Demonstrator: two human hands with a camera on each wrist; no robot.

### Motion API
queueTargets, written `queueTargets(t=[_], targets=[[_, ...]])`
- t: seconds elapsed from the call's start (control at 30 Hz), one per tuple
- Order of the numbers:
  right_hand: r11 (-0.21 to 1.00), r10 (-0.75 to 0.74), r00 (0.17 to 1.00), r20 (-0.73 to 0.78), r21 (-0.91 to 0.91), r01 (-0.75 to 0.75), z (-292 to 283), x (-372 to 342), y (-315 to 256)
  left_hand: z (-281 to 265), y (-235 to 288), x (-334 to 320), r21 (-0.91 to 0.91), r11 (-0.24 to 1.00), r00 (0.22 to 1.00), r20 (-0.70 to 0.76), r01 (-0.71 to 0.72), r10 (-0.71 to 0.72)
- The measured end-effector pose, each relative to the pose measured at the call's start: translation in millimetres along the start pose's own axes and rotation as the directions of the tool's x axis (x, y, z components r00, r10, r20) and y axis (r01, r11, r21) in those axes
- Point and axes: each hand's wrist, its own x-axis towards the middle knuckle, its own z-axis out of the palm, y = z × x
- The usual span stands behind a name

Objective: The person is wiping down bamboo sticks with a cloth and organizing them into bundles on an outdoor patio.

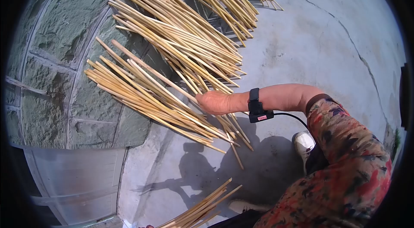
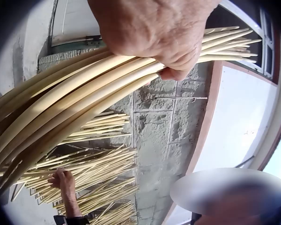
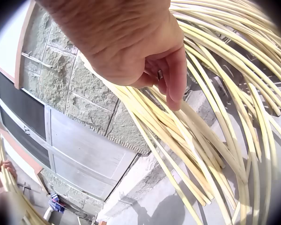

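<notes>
My right hand [image 1: 215, 102] reaches down over a loose row of thin peeled sticks [image 1: 142, 94] on the ground. In the right wrist view its fingers curl down, thumb and fingertips pinching one thicker pale stick [image 3: 215, 137] that lies over the others. My left hand [image 2: 154, 35] grips a bundle of similar sticks [image 2: 79, 86], fingers wrapped round it, the ends fanning out on both sides. In the head view only the ends of this held bundle [image 1: 202, 206] show at the bottom edge, with the hand almost out of frame.
More rows of sticks [image 1: 181, 29] lie further along, resting against a rough stone-block wall base [image 1: 56, 85]. Concrete ground [image 1: 310, 47] with a long crack spreads to the right. A pale panel [image 1: 77, 180] stands at lower left. My white shoe [image 1: 304, 144] is close to the sticks.
</notes>
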Motion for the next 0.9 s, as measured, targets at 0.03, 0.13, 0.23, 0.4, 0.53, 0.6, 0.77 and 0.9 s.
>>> queueTargets(t=[0.03,0.13,0.23,0.4,0.53,0.6,0.77,0.9], targets=[[0.999,0.041,0.998,-0.048,0.013,-0.041,-8,21,-10,1,-1,-1,0.007,1.0,1.0,0.0,0.004,-0.004],[0.998,0.067,0.989,-0.133,0.026,-0.064,-12,71,-17,-1,-5,-5,0.028,0.999,1.0,0.005,0.026,-0.027],[0.994,0.099,0.979,-0.179,-0.03,-0.106,-13,90,-27,-7,-10,-7,0.052,0.998,0.999,0.001,0.039,-0.039],[1.0,-0.019,0.939,-0.344,-0.014,0.015,-36,96,-43,-18,-18,-10,0.084,0.993,0.997,-0.01,0.083,-0.082],[0.998,-0.064,0.919,-0.389,-0.004,0.068,-26,101,-40,-25,-21,-13,0.086,0.992,0.996,-0.008,0.091,-0.091],[0.997,0.035,0.977,-0.213,-0.063,-0.049,-13,104,-27,-25,-23,-15,0.076,0.993,0.996,-0.008,0.092,-0.091],[0.977,0.196,0.98,-0.038,-0.074,-0.199,44,94,10,-20,-23,-17,0.065,0.994,0.996,-0.01,0.086,-0.086],[0.976,0.183,0.983,0.013,-0.126,-0.18,37,81,18,-12,-21,-16,0.072,0.994,0.996,-0.002,0.085,-0.085]])
